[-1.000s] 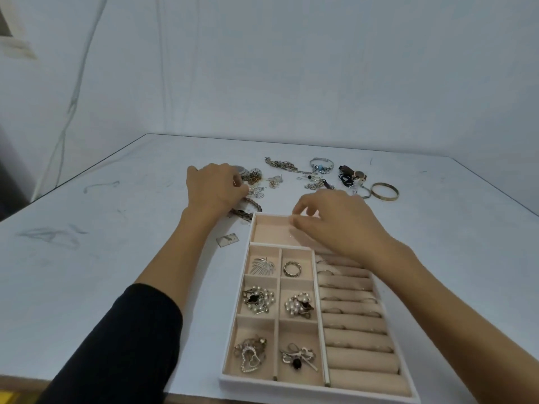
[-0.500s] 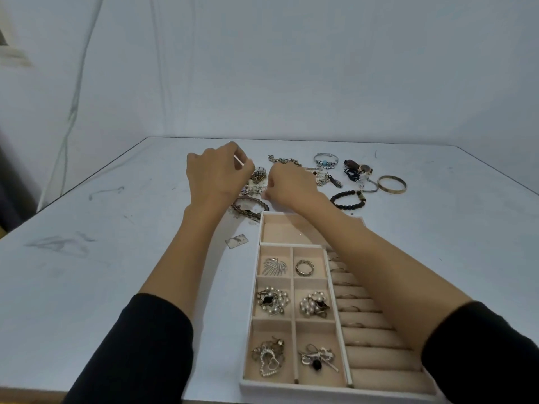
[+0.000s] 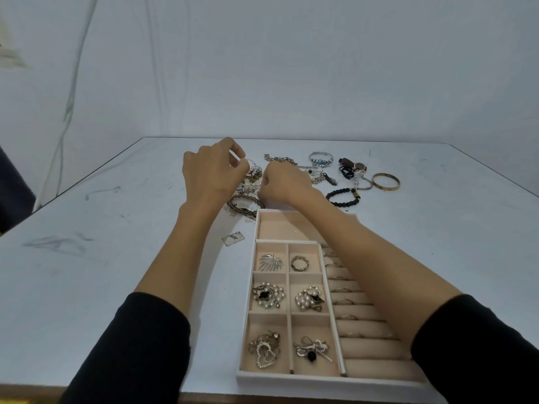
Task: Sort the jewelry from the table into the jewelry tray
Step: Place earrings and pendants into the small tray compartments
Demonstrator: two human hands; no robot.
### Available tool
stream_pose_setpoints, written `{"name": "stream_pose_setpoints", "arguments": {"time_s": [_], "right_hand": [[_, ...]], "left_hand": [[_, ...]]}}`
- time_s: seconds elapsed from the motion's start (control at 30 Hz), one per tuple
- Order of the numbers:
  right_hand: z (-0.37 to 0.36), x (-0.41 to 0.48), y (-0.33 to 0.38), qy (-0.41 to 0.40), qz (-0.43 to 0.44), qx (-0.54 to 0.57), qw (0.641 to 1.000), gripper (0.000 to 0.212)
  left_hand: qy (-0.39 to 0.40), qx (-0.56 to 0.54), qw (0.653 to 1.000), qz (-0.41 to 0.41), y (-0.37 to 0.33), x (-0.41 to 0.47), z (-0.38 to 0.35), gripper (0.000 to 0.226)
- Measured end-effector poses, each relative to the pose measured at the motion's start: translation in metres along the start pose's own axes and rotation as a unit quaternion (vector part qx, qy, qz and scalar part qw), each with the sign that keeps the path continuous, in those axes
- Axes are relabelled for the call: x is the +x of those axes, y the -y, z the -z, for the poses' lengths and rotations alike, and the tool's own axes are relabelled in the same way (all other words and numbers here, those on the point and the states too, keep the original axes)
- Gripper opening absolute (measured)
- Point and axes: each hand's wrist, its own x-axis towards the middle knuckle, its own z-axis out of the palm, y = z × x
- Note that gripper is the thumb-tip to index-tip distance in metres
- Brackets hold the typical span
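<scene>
Head: hands (image 3: pixel 214 173) amid jewelry (image 3: pixel 253 174)

Right hand (image 3: pixel 281 185) gone from over the jewelry tray (image 3: pixel 243 378) to the loose jewelry (image 3: pixel 253 174), beside the now raised left hand (image 3: pixel 211 174), black bead bracelet (image 3: pixel 343 197) uncovered

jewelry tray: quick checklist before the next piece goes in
1. Room in the long top compartment of the tray: ok, bare.
2. Room in the small compartments: not ok, all six hold a piece.
3. Hold of the left hand: cannot tell, fingers curled at the pile.
4. Hold of the right hand: cannot tell, its fingers are hidden.
5. Easy single picks: ok, the beaded bracelet and gold bangle lie apart from the pile.
</scene>
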Motion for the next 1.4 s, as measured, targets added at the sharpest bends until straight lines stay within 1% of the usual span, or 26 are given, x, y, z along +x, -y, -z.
{"name": "stream_pose_setpoints", "arguments": {"time_s": [0.07,0.1,0.17,0.2,0.27,0.37,0.47,0.5,0.6,0.77,0.93,1.07,1.17,1.3,1.4], "right_hand": [[0.002,0.001,0.0,0.006,0.005,-0.009,1.0,0.004],[0.004,0.001,0.0,0.018,0.006,-0.005,1.0,0.006],[0.008,0.002,-0.002,0.061,0.002,0.02,0.998,0.031],[0.011,0.002,-0.003,0.081,-0.003,0.033,0.996,0.039],[0.014,0.001,-0.005,0.109,-0.012,0.044,0.993,0.043],[0.016,0.0,-0.007,0.128,-0.023,0.066,0.989,0.042],[0.015,0.002,-0.009,0.125,-0.022,0.104,0.986,0.041],[0.014,0.003,-0.01,0.12,-0.019,0.114,0.986,0.037],[0.014,0.004,-0.014,0.089,-0.003,0.144,0.985,0.013],[0.024,-0.008,-0.025,-0.001,0.024,0.235,0.972,0.017],[0.039,-0.038,-0.032,-0.025,0.046,0.325,0.944,0.011],[0.051,-0.07,-0.038,0.002,0.053,0.405,0.913,0.013],[0.059,-0.093,-0.044,0.021,0.064,0.438,0.897,0.013],[0.064,-0.116,-0.048,0.039,0.078,0.441,0.893,0.01],[0.065,-0.128,-0.048,0.064,0.089,0.411,0.905,0.007]], "left_hand": [[0.001,0.0,1.0,0.002,0.0,0.0,0.0,0.014],[0.004,0.0,1.0,0.003,0.0,0.0,0.0,0.014],[0.01,0.0,1.0,0.003,0.0,0.0,0.0,0.014],[0.012,0.0,1.0,0.003,0.0,0.0,0.0,0.013],[0.013,-0.001,1.0,0.001,0.0,-0.001,0.0,0.013],[0.017,-0.002,1.0,0.0,0.0,-0.002,0.001,0.013],[0.02,-0.004,1.0,0.0,0.0,-0.002,0.001,0.013],[0.021,-0.004,1.0,0.0,0.0,-0.001,0.001,0.013],[0.022,0.0,1.0,-0.002,0.001,-0.001,0.001,0.013],[0.014,-0.006,1.0,-0.014,0.001,-0.002,-0.001,0.014],[0.005,-0.007,1.0,-0.028,0.0,-0.002,-0.001,0.019],[0.017,-0.021,0.999,-0.027,-0.001,-0.003,0.0,0.021],[0.025,-0.02,0.999,-0.033,-0.002,-0.004,-0.001,0.022],[0.034,-0.047,0.998,-0.033,-0.002,-0.004,-0.002,0.021],[0.048,-0.099,0.993,-0.036,-0.003,-0.004,-0.002,0.02]]}}
